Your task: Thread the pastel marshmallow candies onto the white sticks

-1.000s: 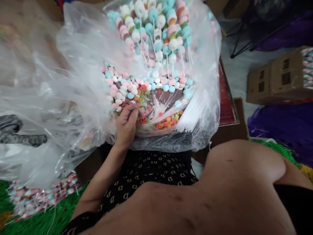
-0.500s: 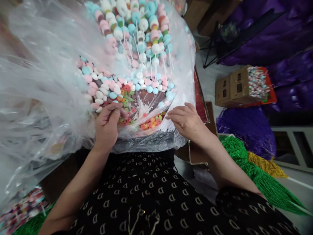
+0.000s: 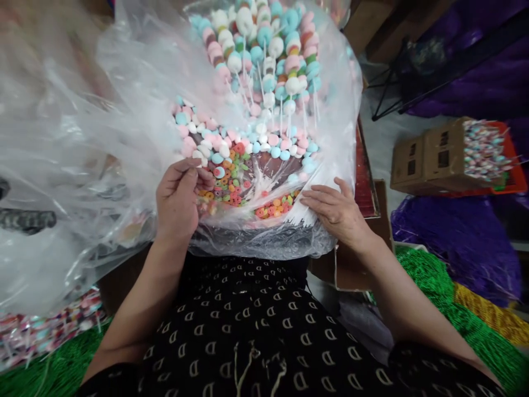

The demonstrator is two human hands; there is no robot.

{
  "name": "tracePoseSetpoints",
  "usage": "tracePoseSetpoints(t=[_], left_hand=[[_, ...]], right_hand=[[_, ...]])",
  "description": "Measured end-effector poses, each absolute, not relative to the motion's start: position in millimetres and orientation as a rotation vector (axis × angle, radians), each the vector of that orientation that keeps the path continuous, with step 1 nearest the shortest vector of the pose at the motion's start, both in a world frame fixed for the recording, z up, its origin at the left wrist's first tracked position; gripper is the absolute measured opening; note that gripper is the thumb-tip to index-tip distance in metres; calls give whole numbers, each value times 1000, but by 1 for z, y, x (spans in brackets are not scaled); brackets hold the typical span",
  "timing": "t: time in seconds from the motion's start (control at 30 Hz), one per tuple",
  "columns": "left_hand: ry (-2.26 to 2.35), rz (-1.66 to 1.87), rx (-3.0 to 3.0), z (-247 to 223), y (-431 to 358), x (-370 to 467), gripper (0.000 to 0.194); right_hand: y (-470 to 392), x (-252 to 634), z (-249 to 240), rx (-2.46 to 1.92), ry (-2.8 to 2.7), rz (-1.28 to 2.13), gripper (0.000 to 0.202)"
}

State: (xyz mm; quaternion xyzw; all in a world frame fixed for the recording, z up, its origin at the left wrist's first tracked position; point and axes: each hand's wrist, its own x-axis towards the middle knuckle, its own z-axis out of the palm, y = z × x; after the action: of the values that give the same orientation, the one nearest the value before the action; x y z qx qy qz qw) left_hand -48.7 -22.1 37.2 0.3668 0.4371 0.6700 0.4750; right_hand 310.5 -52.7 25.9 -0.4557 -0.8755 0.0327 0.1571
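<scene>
My left hand (image 3: 181, 193) is closed, thumb against the index finger, at the left edge of the loose candies. What it pinches, if anything, is too small to make out. Beside its fingertips lie ring-shaped gummy candies (image 3: 235, 179) in red, orange and green. Pink, blue and white marshmallows (image 3: 215, 142) are heaped just beyond. My right hand (image 3: 336, 212) has its fingers stretched out over a bundle of thin white sticks (image 3: 308, 207), touching or just above them. Finished-looking marshmallow skewers (image 3: 268, 52) lie in rows at the far side, on clear plastic.
Clear plastic sheeting (image 3: 103, 127) billows at the left. On the right stand cardboard boxes (image 3: 438, 151) with many wrapped sticks, a purple stringy heap (image 3: 454, 242) and green tinsel (image 3: 421, 275). Wrapped candies (image 3: 49, 328) lie low at the left.
The view has shifted, so the candies and boxes appear further right. My left hand has drawn a little left from the gummy rings. My right hand stays by the sticks.
</scene>
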Motion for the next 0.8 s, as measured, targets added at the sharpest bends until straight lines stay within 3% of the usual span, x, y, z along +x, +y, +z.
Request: tracePoseSetpoints(t=[0.23,0.43,0.6,0.8], left_hand=[[1397,1507,1185,30,-28,-62,13],[1738,926,1962,31,-18,-61,23],[1888,381,2210,40,-3,-46,24],[1898,288,2220,46,-1,-43,19]], right_hand=[[-49,310,31,-1227,-2458,182,35],[-44,304,43,-1194,-2421,159,39],[-36,282,59,-1066,-2327,76,29],[-9,207,72,-1208,-2234,151,29]])
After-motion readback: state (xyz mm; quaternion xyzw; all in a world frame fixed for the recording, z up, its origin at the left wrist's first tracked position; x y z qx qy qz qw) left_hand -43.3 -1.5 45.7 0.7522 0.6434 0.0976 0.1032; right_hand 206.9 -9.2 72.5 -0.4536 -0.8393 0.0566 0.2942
